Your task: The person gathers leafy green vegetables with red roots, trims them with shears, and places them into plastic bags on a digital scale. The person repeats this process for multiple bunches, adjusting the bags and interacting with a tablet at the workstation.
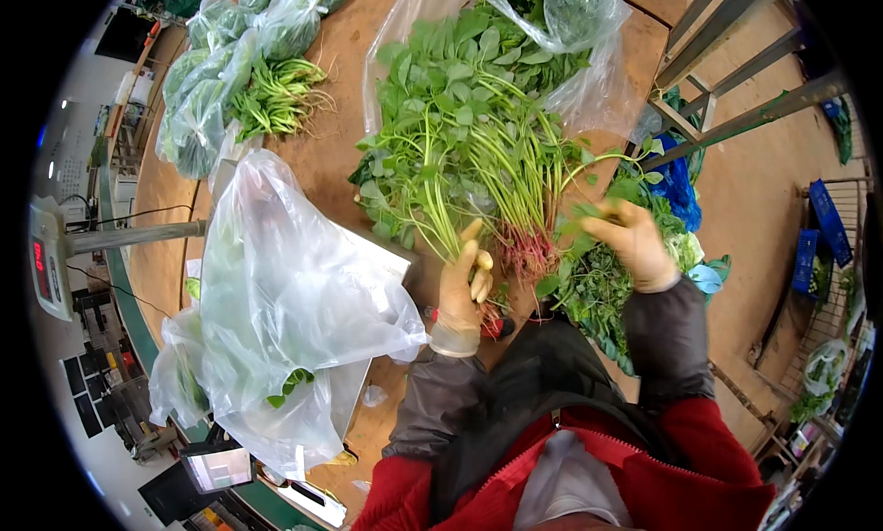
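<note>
Wearing a pale glove, my left hand is closed round the stems of a bunch of leafy greens; its roots hang below the fist. My right hand, also gloved, is pinched and slightly blurred. A bit of green leaf shows at its fingertips, over a heap of loose leaves and trimmings. Just beyond my hands lies a pile of leafy greens with pinkish-red roots, its far end partly under a see-through plastic bag.
To the left, a large plastic bag with greens covers much of a metal scale pan. The scale's display stands on a pole. Bagged greens and a small loose bunch sit at the far left. A metal frame rises at right.
</note>
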Demonstrator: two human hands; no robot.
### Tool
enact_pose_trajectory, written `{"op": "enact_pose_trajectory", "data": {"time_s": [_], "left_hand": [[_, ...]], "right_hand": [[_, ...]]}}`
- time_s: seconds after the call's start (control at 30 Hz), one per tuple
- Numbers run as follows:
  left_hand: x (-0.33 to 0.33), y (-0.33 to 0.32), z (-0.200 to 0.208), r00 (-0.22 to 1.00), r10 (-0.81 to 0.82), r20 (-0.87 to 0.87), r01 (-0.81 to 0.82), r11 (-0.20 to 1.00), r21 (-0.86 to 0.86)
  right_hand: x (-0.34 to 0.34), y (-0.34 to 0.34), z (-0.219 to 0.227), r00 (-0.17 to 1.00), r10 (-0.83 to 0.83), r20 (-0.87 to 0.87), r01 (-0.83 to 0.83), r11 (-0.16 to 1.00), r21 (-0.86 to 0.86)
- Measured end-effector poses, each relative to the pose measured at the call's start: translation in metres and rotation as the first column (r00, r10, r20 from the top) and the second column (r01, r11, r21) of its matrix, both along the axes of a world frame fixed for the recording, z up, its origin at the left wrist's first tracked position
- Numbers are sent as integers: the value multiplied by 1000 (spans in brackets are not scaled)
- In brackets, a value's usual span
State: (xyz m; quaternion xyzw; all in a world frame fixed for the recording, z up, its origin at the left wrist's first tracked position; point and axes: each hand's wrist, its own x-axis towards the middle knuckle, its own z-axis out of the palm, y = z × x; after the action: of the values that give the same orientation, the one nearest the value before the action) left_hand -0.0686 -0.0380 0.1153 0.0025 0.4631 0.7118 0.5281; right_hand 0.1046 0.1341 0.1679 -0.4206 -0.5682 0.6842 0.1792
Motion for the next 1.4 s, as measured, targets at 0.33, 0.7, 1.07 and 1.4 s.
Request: {"op": "enact_pose_trajectory", "data": {"time_s": [0.33,0.7,1.07,1.4], "left_hand": [[11,16,-38,861,226,-456,-319,938,-138],[13,33,-52,935,273,228,-285,958,25],[11,52,-59,952,227,204,-214,973,-83],[18,70,-63,881,185,-435,-282,945,-169]], "right_hand": [[-89,-61,-69,890,-65,451,-403,350,846],[-82,-42,-76,958,-141,250,-70,729,681],[-20,-11,-33,999,-33,4,31,968,249],[121,-2,-74,867,-22,499,-315,751,580]]}}
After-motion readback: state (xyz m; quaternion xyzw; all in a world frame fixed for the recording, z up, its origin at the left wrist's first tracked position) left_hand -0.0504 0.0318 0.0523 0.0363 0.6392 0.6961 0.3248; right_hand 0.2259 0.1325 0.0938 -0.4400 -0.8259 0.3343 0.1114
